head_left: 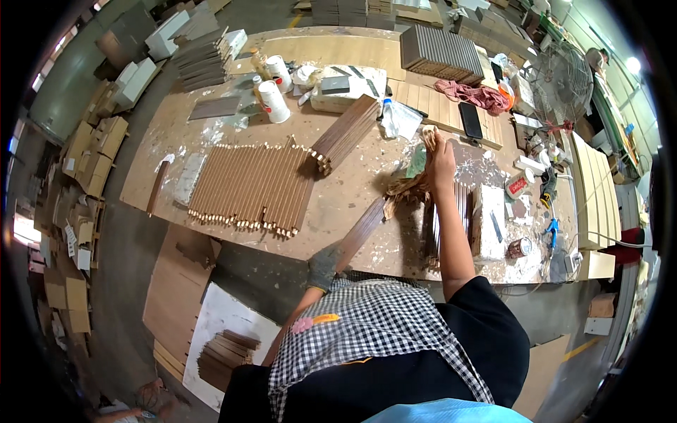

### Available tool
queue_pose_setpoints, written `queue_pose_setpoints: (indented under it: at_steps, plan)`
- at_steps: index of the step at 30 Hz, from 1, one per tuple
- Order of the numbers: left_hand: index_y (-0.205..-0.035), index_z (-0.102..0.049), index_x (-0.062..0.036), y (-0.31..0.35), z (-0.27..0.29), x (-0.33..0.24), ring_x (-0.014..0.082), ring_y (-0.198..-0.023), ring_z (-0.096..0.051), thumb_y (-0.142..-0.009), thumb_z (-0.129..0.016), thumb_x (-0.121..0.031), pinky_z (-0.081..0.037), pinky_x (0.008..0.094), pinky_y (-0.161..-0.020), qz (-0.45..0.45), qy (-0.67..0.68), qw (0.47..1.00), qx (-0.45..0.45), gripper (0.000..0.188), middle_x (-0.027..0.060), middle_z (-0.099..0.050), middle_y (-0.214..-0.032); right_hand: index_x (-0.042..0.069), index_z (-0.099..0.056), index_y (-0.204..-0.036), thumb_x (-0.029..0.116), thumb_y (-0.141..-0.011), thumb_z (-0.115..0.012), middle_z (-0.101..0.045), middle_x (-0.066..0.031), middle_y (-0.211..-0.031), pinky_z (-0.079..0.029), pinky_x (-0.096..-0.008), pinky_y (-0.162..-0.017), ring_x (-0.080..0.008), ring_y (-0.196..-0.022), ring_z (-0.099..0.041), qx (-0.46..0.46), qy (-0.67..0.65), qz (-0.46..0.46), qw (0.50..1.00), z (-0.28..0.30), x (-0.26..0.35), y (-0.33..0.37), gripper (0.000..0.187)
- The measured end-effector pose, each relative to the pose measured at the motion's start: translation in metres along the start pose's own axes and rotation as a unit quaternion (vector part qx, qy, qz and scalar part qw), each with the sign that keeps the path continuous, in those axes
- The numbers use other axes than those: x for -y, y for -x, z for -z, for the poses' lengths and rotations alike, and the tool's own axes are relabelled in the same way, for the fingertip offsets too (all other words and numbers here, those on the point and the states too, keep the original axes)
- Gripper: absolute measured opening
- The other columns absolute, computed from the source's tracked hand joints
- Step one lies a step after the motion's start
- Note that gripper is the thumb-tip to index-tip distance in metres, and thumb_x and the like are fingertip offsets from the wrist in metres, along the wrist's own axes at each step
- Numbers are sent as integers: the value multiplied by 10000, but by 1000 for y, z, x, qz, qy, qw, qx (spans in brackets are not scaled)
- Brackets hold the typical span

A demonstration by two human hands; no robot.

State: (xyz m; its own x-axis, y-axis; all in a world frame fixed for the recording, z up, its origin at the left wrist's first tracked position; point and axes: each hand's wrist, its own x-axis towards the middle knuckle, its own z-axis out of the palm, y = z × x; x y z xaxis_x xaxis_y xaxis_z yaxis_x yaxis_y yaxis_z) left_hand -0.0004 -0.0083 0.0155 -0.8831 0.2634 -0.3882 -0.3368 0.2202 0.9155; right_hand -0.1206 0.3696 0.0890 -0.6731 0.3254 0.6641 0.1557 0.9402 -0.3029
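Note:
My left hand [323, 266], in a grey glove, is closed around the near end of a brown wooden strip [363, 227] that slants up over the table's front edge. The strip's far end lies beside a crumpled brown rag [407, 186]. My bare right hand [442, 163] is raised above the table, its fingers closed on a crumpled tan cloth [429, 135]. A row of brown strips [250, 185] with pale ends lies side by side on the left, and a bundle of strips [349, 132] rests at its right end. More strips [462, 218] lie partly hidden by my right forearm.
White cups [273, 102] and bottles stand at the back. A black phone [470, 120], a red cloth [474, 96] and a stack of dark boards [441, 53] lie at the back right. A white-smeared block [488, 225], a small can [520, 247] and a fan [560, 81] are right.

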Motion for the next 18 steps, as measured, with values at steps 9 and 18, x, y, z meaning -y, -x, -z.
queue_pose_setpoints:
  at_steps: [9, 18]
  plan:
    - [-1258, -639, -7, -8, 3, 11, 177, -728, -696, -967, -615, -247, -553, 279, -572, 1, -58, 998, -8, 378, 127, -720, -1029, 58, -487, -1288, 107, -908, -646, -591, -221, -1042, -514, -472, -739, -413, -893, -627, 95, -152, 114, 977, 27, -8, -31, 415]
    - [-1291, -613, -18, -20, 3, 50, 211, -898, -697, -971, -597, -280, -553, 333, -750, 36, 47, 998, 3, 414, 118, -724, -1068, 19, -509, -1319, 387, -1042, -439, -653, -117, -1109, -586, -356, -743, -255, -917, -687, -189, -667, -449, 565, 68, -8, -2, 466]
